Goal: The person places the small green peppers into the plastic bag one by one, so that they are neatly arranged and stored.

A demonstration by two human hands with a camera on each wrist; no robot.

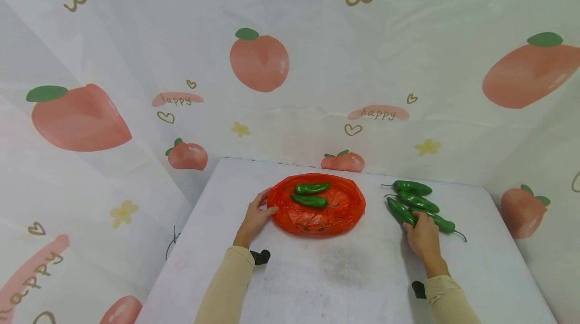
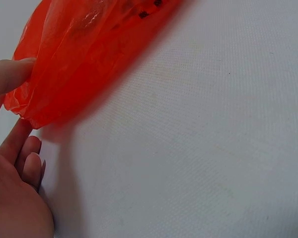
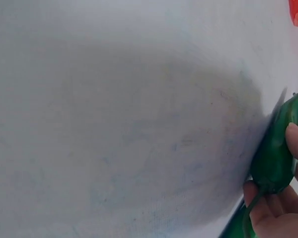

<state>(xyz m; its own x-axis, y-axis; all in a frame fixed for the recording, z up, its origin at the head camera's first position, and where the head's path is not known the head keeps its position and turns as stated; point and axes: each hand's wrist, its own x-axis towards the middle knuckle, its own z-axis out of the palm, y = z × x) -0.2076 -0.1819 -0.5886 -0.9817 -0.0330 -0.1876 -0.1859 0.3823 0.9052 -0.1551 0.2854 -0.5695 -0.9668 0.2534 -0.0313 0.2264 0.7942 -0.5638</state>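
Note:
A red plastic bag [image 1: 346,205], spread in a wide shallow oval, lies on the white table. Two green chili peppers [image 1: 312,189] rest inside it. At its left edge my left hand [image 1: 254,218] pinches the thin plastic, thumb over the rim and fingers beneath, as the left wrist view shows. On the right, several more green peppers [image 1: 416,201] lie close together. My right hand [image 1: 424,238] grips one green pepper [image 3: 275,153] of that group between thumb and fingers. Its stem end is near my palm, and another pepper [image 3: 239,225] lies close below it.
The white tabletop [image 1: 308,283] carries a greyish smudge in front of the bag. Behind the table and at both sides hangs a white cloth [image 1: 299,117] printed with fruit. Dark pieces [image 1: 261,257] stick out by both wrists.

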